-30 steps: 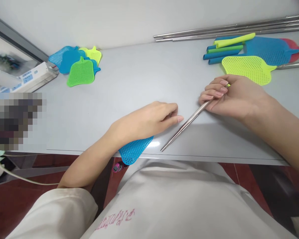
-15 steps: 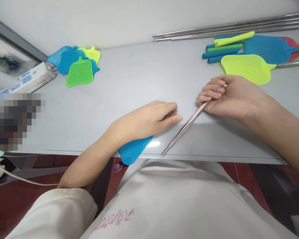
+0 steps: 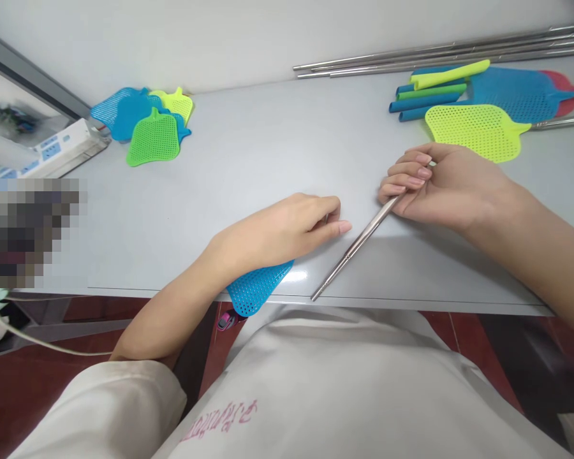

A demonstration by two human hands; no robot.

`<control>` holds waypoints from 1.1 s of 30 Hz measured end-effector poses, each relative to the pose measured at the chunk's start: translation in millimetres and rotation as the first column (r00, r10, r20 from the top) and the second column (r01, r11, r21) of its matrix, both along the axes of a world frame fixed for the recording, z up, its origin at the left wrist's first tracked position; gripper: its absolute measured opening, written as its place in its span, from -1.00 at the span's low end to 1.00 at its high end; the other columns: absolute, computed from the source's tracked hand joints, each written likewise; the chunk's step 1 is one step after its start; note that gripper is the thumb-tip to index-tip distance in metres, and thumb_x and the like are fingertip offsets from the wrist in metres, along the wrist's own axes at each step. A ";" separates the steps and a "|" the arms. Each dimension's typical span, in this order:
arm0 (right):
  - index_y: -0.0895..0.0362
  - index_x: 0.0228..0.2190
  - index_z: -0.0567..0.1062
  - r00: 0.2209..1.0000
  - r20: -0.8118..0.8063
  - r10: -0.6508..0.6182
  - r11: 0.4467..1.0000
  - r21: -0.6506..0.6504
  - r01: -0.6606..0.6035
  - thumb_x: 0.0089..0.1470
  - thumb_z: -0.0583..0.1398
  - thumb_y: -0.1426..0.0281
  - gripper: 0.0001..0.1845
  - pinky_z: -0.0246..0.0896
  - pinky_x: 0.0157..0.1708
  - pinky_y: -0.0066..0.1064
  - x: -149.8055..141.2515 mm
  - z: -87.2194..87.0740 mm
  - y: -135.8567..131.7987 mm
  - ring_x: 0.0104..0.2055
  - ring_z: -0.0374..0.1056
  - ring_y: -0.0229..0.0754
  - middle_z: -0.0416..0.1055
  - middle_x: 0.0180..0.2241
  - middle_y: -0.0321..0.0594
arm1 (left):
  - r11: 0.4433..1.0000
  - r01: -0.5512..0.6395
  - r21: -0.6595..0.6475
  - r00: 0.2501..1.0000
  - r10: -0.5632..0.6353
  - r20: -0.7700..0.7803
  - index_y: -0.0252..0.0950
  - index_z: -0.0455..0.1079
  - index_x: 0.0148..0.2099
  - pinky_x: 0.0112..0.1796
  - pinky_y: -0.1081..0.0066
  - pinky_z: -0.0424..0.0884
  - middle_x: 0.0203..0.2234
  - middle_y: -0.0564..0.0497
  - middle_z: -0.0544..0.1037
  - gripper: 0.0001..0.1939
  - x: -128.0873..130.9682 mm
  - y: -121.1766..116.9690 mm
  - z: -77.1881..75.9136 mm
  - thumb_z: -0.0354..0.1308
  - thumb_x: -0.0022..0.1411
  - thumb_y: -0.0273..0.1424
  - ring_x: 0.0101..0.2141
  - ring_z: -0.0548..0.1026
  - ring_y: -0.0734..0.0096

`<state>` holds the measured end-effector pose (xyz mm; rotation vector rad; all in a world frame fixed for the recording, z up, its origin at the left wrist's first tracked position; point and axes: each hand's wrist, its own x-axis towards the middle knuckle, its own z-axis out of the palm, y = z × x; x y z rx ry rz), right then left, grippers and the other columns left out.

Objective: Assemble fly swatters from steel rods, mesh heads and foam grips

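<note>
My left hand [image 3: 299, 223] lies palm down over a blue perforated fly swatter head [image 3: 261, 287], whose wide end sticks out below the wrist past the table edge. Its fingers are curled over the hidden upper part of that head, and the thumb points right. My right hand [image 3: 425, 185], palm turned up, is closed around a silver telescopic rod [image 3: 366, 236]. The thin end of this rod slants down left to near the table's front edge, apart from my left hand. Where the rod's upper end lies is mostly hidden by the fingers.
Blue, green and yellow swatter heads [image 3: 153, 137] lie piled at the back left, near a white power strip [image 3: 57, 150]. Several metal rods [image 3: 435, 54] line the wall. Coloured tubes [image 3: 430, 95] and swatters with rods [image 3: 478, 127] lie at the back right.
</note>
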<state>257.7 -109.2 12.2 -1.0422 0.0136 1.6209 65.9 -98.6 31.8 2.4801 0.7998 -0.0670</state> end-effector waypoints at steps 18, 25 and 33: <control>0.11 -0.61 -0.12 0.986 -0.081 -0.148 0.988 0.035 0.152 -0.15 -0.08 0.58 -0.76 -0.10 -0.72 -0.51 0.5 0.4 0.3 -0.73 -0.23 -0.40 -0.23 -0.73 -0.42 | 0.999 -0.003 -0.039 1.000 0.004 0.020 -0.27 0.26 -0.35 -0.50 0.47 0.10 -0.55 0.10 0.34 -0.69 -1.7 0.6 -1.4 -0.18 0.31 -0.22 -0.54 0.26 0.52; 0.11 -0.61 -0.14 0.966 -0.132 -0.224 0.972 0.040 0.231 -0.15 -0.10 0.58 -0.76 -0.11 -0.71 -0.51 -0.2 3.3 -1.3 -0.72 -0.24 -0.39 -0.22 -0.73 -0.42 | 0.998 0.055 0.019 0.998 -0.055 -0.003 -0.28 0.18 -0.42 -0.48 0.45 0.10 -0.53 0.07 0.32 -0.70 -1.7 1.4 -3.1 -0.18 0.31 -0.28 -0.53 0.27 0.50; 0.12 -0.61 -0.14 0.948 -0.154 -0.278 0.956 0.048 0.288 -0.11 -0.10 0.57 -0.76 -0.13 -0.70 -0.50 0.0 2.2 0.0 -0.73 -0.27 -0.39 -0.22 -0.73 -0.42 | 0.989 -0.007 0.149 0.998 0.016 -0.058 -0.27 0.15 -0.36 -0.54 0.41 0.02 -0.64 0.10 0.21 -0.75 1.5 -1.7 -7.8 -0.25 0.34 -0.35 -0.61 0.19 0.46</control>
